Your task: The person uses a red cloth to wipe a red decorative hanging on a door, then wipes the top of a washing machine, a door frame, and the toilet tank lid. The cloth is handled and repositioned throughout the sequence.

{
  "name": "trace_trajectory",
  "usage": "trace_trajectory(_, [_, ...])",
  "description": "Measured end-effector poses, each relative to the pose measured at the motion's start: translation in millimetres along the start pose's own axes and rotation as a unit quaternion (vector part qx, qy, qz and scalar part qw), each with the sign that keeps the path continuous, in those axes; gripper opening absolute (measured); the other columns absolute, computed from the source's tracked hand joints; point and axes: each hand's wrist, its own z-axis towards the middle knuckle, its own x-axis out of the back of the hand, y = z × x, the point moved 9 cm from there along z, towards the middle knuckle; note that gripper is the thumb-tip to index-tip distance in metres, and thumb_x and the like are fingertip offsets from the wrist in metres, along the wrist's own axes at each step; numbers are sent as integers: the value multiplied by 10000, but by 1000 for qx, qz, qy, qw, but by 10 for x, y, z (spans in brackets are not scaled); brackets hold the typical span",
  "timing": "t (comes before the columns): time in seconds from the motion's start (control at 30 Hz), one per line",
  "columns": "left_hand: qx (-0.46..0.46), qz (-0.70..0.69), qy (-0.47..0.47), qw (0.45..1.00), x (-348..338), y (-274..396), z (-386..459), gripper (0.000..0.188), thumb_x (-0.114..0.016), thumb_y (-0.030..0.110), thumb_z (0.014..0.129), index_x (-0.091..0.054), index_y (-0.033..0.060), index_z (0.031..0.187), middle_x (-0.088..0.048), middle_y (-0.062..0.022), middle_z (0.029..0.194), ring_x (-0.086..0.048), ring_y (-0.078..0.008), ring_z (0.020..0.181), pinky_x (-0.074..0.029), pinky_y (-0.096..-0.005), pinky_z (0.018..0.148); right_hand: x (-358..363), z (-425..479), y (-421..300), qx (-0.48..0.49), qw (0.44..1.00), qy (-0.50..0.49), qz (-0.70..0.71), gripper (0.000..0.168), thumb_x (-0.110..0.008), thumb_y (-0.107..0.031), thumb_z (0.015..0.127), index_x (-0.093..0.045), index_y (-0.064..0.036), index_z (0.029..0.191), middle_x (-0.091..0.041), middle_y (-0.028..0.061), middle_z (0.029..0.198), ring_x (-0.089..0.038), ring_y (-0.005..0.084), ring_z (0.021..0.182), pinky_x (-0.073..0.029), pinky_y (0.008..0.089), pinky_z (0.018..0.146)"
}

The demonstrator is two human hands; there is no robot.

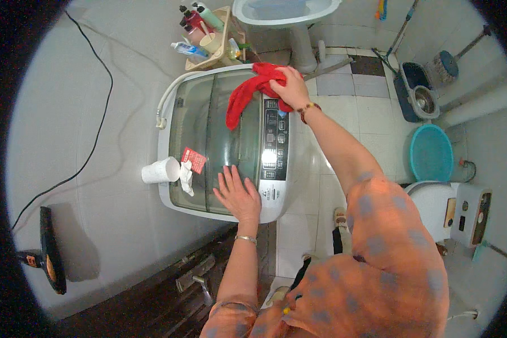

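A top-loading washing machine [236, 152] with a glass lid and a dark control panel [275, 139] stands before me. My right hand [291, 86] grips a red cloth [247, 95] at the far corner by the panel. Part of the cloth trails over the glass. My left hand [238, 194] rests flat on the near part of the lid, fingers spread, holding nothing. Left of it lie a crumpled white tissue [186, 178] and a red printed card [194, 159]. A white paper cup or roll [160, 170], I cannot tell which, lies on its side at the machine's left edge.
Behind the machine is a beige rack [219, 53] of bottles, beside a pedestal washbasin [287, 17]. A mop bucket [418, 93], a teal basin [431, 153] and a toilet [435, 207] line the right wall. A dark door [169, 287] with a handle is near my left arm.
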Motion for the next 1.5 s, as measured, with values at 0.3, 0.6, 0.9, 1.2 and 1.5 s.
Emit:
trace_trajectory(0.3, [4, 0, 4, 1000, 13, 29, -6, 493, -464, 255, 937, -436, 92, 1402, -367, -96, 1503, -313, -320, 1386, -178, -578, 1119, 58, -2359, 396, -286, 887, 12, 363, 383, -572, -312, 916, -554, -37, 1182, -599, 185, 1157, -578, 335, 1059, -454, 402, 885])
trace_trajectory(0.6, [-17, 29, -5, 999, -8, -17, -81, 524, -501, 293, 908, -451, 107, 1395, -386, -110, 1484, -316, -328, 1378, -169, -577, 1116, 447, -2277, -1844, 195, 964, -164, -71, 513, -699, -327, 748, -564, -226, 1233, -416, 143, 1415, -339, 372, 1327, -300, 683, 972])
trace_trajectory(0.9, [-6, 0, 43, 999, 78, 27, -9, 492, -493, 276, 916, -480, 82, 1368, -434, -107, 1455, -361, -328, 1351, -207, -578, 1109, -178, -969, -1350, 151, 963, -107, -197, 430, -622, -262, 803, -576, -255, 1230, -416, 68, 1439, -344, 358, 1323, -327, 661, 968])
trace_trajectory(1.2, [14, -16, 5, 1000, -8, -41, -45, 494, -467, 258, 933, -441, 98, 1400, -364, -94, 1505, -306, -313, 1391, -177, -590, 1112, 286, -1711, -1136, 179, 977, -79, -80, 379, -650, -278, 798, -591, -142, 1147, -497, 92, 1312, -420, 322, 1247, -366, 514, 1010])
trace_trajectory(1.5, [6, 23, 9, 1000, -47, -12, -29, 480, -447, 283, 946, -450, 112, 1395, -390, -78, 1492, -335, -303, 1375, -201, -554, 1120, 116, -2850, 166, -404, 859, 59, 309, 384, -466, -292, 941, -522, 26, 1149, -555, 256, 1141, -518, 385, 1089, -406, 453, 936])
